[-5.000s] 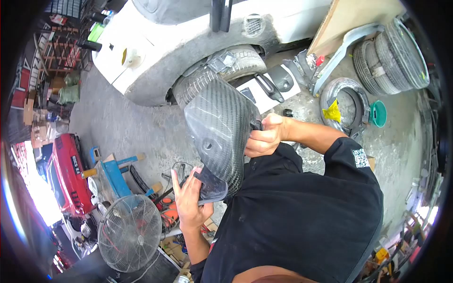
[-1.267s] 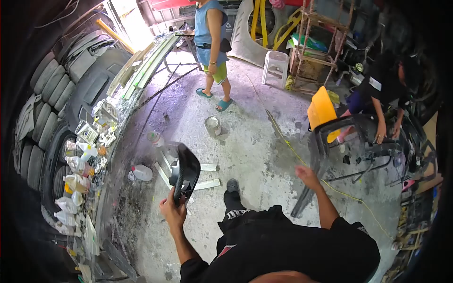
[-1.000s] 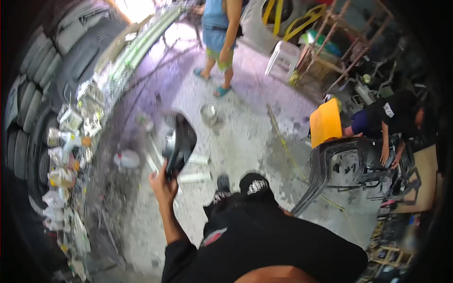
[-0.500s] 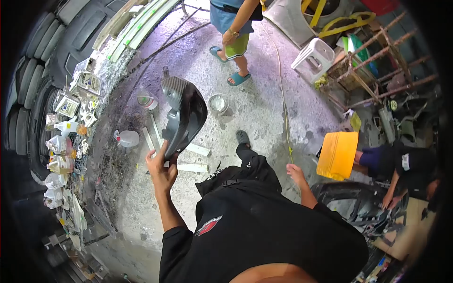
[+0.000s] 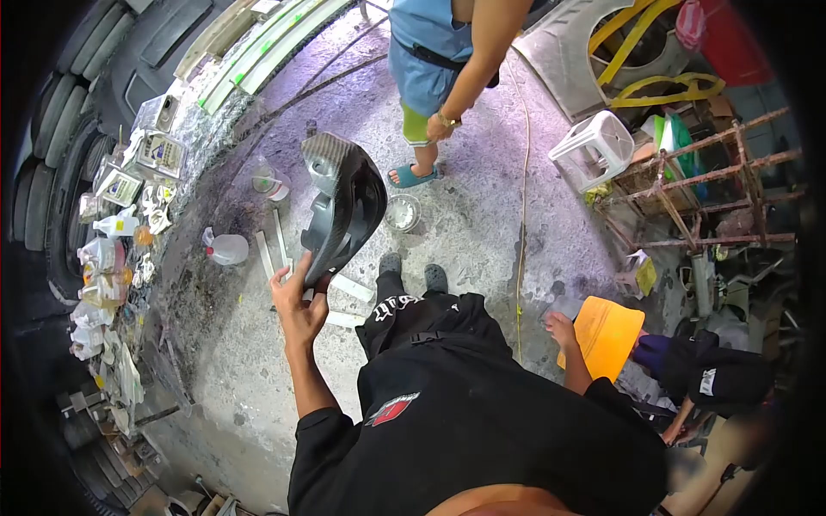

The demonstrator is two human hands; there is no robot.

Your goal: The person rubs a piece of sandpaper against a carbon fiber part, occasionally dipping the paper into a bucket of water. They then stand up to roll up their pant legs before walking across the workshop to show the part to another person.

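Note:
My left hand [image 5: 299, 305] is closed on the lower end of a dark, glossy curved part [image 5: 344, 202] with a carbon-weave look, raised upright above the floor. My right hand [image 5: 561, 330] is out to the right, beside an orange-yellow plastic object [image 5: 604, 337]; its fingers are small and partly bent, so whether they hold anything cannot be made out. Pale strips [image 5: 351, 287] lie on the floor behind the dark part. Just right of the part stands a bucket [image 5: 402, 212] with whitish contents.
A person in blue [image 5: 430, 64] stands ahead; another in black [image 5: 718, 374] bends at the right. A white stool [image 5: 594, 150] and rusty frame [image 5: 740, 181] stand right. Bottles [image 5: 103, 284] line the left; a jug [image 5: 227, 248] and cord [image 5: 522, 215] are on the floor.
The person in blue appears nearer and larger. My right hand has moved outward to the right, closer to the orange-yellow object. Both my feet now show. The dark part stays in my left hand.

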